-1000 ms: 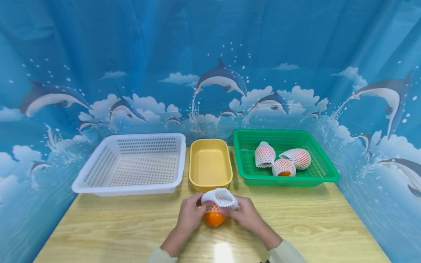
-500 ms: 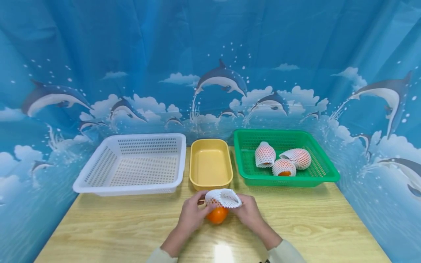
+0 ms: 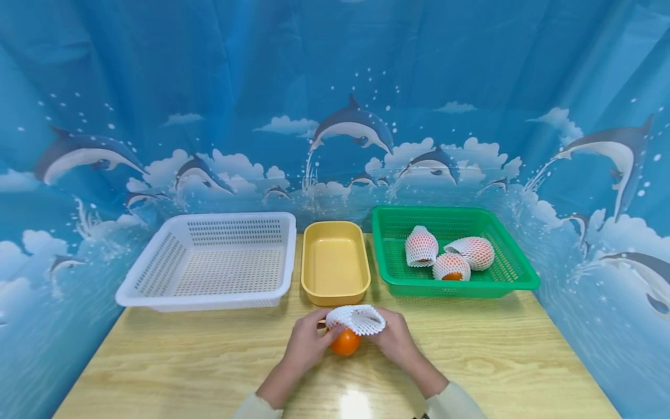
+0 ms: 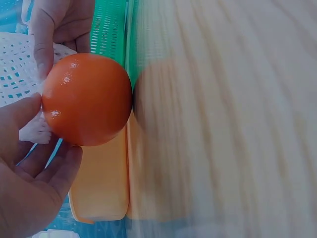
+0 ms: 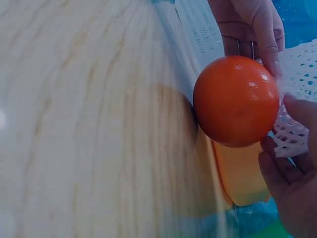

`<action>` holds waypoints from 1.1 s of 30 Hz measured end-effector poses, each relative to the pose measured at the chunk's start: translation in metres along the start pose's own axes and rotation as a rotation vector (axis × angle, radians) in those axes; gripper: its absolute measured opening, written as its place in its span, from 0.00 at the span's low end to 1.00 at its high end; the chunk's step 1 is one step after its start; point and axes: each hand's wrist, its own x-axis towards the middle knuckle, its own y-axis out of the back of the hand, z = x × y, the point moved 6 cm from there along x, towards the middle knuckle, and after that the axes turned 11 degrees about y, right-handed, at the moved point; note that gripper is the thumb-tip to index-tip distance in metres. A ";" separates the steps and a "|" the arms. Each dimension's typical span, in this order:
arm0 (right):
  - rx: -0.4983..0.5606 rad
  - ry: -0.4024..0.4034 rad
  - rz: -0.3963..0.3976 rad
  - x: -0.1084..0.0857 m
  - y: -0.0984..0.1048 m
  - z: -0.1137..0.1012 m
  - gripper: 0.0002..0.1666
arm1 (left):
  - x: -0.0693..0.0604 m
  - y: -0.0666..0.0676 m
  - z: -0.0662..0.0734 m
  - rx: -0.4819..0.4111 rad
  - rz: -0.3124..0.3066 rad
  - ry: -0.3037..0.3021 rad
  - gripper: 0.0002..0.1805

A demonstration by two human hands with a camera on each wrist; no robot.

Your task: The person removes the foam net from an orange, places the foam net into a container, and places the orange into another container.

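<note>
An orange round fruit (image 3: 345, 343) rests on the table near its front middle, with a white foam net (image 3: 360, 319) over its far upper part. In both wrist views most of the fruit (image 4: 87, 99) (image 5: 236, 101) is bare, and the net (image 4: 20, 67) (image 5: 300, 74) lies to one side. My left hand (image 3: 305, 343) holds fruit and net from the left, thumb on the near side, fingers curled under. From the right, my right hand (image 3: 396, 338) grips the net, its fingers partly hidden behind the mesh.
A white basket (image 3: 209, 302) stands at the back left, a yellow tray (image 3: 335, 262) at the back middle. In the green basket (image 3: 455, 289) at the back right lie three net-wrapped fruits (image 3: 421, 247). A dolphin-printed curtain (image 3: 335, 70) hangs behind the table.
Compared with one second ago, the net sits higher on the fruit and its mouth has turned to the right. My right thumb has moved off the fruit's front.
</note>
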 end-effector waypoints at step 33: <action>0.067 -0.027 -0.026 -0.006 -0.004 0.016 0.15 | -0.004 -0.014 -0.004 0.025 -0.204 0.097 0.53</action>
